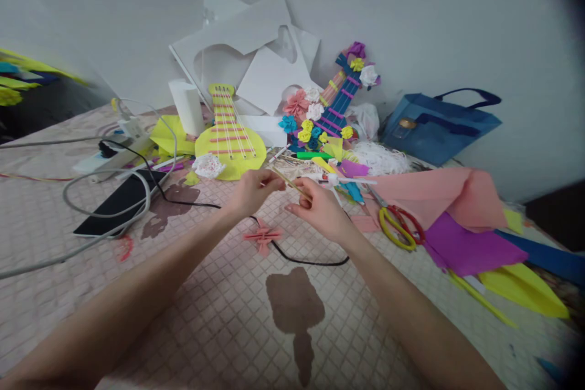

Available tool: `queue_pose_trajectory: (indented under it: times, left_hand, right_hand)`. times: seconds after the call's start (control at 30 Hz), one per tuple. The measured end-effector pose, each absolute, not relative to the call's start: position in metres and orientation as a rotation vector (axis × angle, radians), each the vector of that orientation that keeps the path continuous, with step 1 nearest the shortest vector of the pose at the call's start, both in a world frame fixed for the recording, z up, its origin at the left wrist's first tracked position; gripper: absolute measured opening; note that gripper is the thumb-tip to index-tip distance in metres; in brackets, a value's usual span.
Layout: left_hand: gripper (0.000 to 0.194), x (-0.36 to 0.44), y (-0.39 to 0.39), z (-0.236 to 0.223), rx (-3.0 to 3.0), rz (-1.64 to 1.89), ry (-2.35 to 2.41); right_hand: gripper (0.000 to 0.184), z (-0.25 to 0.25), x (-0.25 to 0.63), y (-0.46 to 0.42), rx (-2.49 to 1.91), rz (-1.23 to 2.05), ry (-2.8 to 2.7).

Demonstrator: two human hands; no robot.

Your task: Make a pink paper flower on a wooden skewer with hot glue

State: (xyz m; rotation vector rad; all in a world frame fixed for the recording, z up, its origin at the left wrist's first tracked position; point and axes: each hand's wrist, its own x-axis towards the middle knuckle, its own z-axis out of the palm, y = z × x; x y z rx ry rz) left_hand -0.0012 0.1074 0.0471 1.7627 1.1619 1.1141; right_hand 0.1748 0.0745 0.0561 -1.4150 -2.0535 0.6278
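Over the middle of the table, my right hand pinches a thin wooden stick that slants up to the left. My left hand is closed, its fingertips pressed together beside the stick; what they hold, if anything, is too small to make out. Below both hands lies a pink crepe-paper bow, with a black cord running past it. Behind my left hand leans a yellow paper guitar with white strings. A blue guitar covered in paper flowers stands further right.
Scissors lie right of my hands, near a white glue gun, pink paper and purple paper. On the left are a dark tablet, a power strip and loose cables. A blue bag stands by the wall.
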Motion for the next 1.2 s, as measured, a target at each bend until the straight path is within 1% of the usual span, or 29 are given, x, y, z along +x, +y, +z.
queue_pose_trajectory:
  times: [0.2, 0.27, 0.33, 0.43, 0.47, 0.6, 0.8, 0.9, 1.0, 1.1, 1.2]
  left_hand:
    - [0.030, -0.026, 0.122, 0.040, 1.633, 1.189, 1.247]
    - [0.035, -0.025, 0.122, 0.037, 1.608, 1.170, 1.234]
    - [0.033, -0.021, 0.119, 0.037, 1.592, 1.133, 1.202]
    - [0.017, -0.015, 0.111, 0.040, 1.586, 1.057, 1.117]
    - [0.014, -0.013, 0.107, 0.041, 1.586, 1.029, 1.084]
    - [0.016, -0.004, 0.096, 0.042, 1.570, 0.957, 0.982]
    - [0.027, 0.007, 0.085, 0.041, 1.505, 0.950, 0.935]
    - [0.025, 0.010, 0.081, 0.041, 1.526, 0.995, 0.926]
    - [0.021, 0.014, 0.080, 0.038, 1.547, 1.037, 0.927]
    - [0.017, 0.015, 0.082, 0.034, 1.474, 1.062, 0.928]
    - [0.016, 0.012, 0.085, 0.033, 1.390, 1.078, 0.915]
  right_hand:
    - [0.037, 0.067, 0.185, 0.075, -1.157, 1.291, -1.870]
    - [0.038, 0.071, 0.186, 0.075, -1.136, 1.416, -1.795]
    - [0.039, 0.073, 0.188, 0.076, -1.122, 1.449, -1.759]
    - [0.040, 0.071, 0.190, 0.078, -1.106, 1.417, -1.742]
    - [0.040, 0.070, 0.191, 0.079, -1.097, 1.401, -1.743]
    - [0.040, 0.068, 0.190, 0.080, -1.101, 1.352, -1.784]
    - [0.040, 0.070, 0.183, 0.077, -1.182, 1.280, -1.808]
    - [0.038, 0.067, 0.182, 0.077, -1.196, 1.212, -1.839]
    - [0.038, 0.060, 0.182, 0.077, -1.203, 1.075, -1.937]
    - [0.040, 0.053, 0.182, 0.078, -1.244, 0.927, -2.014]
    - [0.039, 0.054, 0.183, 0.078, -1.273, 0.859, -2.039]
